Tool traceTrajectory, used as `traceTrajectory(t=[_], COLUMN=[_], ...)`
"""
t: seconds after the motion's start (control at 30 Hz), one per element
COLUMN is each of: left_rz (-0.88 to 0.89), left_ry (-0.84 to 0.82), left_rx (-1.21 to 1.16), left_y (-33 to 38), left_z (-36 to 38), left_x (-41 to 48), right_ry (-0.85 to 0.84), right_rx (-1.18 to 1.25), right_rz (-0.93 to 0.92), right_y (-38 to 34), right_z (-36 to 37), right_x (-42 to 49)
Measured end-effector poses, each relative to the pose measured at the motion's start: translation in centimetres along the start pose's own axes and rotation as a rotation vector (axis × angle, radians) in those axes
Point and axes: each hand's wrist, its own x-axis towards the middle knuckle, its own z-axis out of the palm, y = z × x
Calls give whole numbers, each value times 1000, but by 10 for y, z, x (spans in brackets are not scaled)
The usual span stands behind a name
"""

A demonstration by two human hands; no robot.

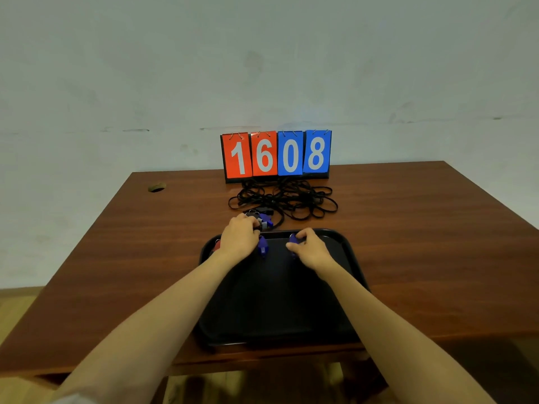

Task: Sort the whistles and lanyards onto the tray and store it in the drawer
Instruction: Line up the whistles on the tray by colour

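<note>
At the far end of the black tray [277,301], your right hand [310,250] pinches a blue whistle [292,239], setting it beside a second blue whistle [262,247], probably to group colours. Your left hand [237,237] curls into the whistle pile [264,221] just beyond the rim; I cannot tell whether it grips one. The tangled lanyards [285,199] lie farther back.

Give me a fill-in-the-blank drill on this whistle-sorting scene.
The scoreboard reads ____.
The right hand pinches a ____ whistle at the far end of the tray.
The tangled lanyards are ____ and lie on the table, beyond the tray.
Missing words: 1608; blue; black.
</note>
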Motion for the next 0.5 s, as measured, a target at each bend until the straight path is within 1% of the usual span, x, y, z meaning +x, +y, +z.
traceTrajectory(t=[0.1, 0.2, 0.3, 0.5], left_rz=[-5, -2, -22, -22], left_ry=[-66, -88, -133, -204], left_rx=[82, 150, 182, 324], left_y=[2, 4, 4, 8], left_z=[6, 14, 22, 41], left_x=[20, 39, 56, 77], right_ry=[-19, -12, -11, -51], right_rx=[13, 45, 55, -22], right_rz=[18, 5, -43, -153], right_y=[6, 6, 4, 9], right_z=[5, 6, 3, 1], right_x=[9, 18, 23, 27])
